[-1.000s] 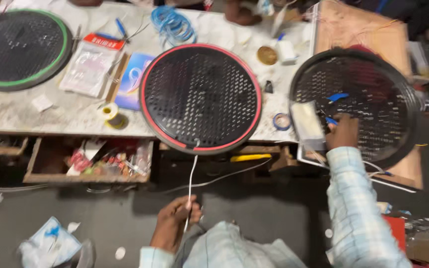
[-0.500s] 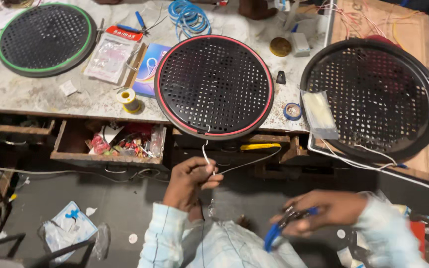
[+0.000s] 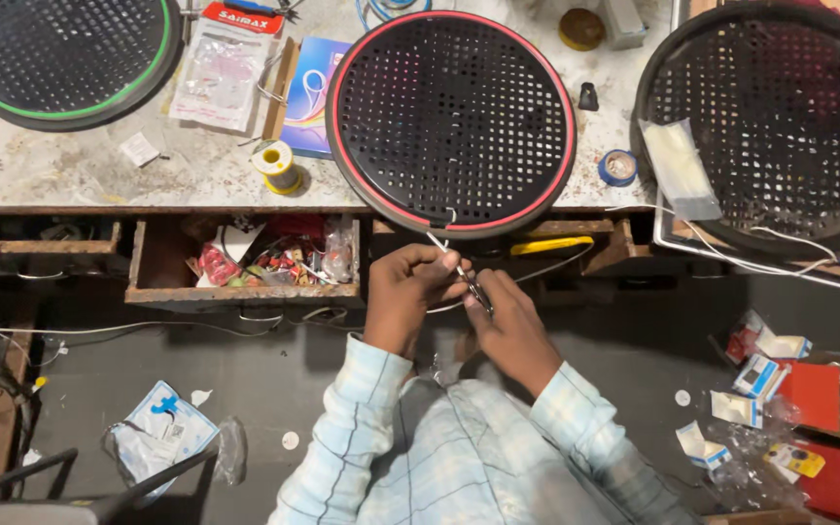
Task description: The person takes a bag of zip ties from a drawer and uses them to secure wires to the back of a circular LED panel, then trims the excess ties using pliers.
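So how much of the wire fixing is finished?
Looks early to midway. Done: the red-rimmed round grille lies on the bench with its white wire hanging out. In hand: the left hand pinches that wire while the right hand works a small tool on its end. Left: the wire end is still loose, and the black grille also trails loose wires.

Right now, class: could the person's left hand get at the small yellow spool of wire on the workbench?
Probably yes. The yellow spool of wire stands near the bench edge with nothing in front of it, up and left of the left hand; but that hand is pinching a thin white wire.
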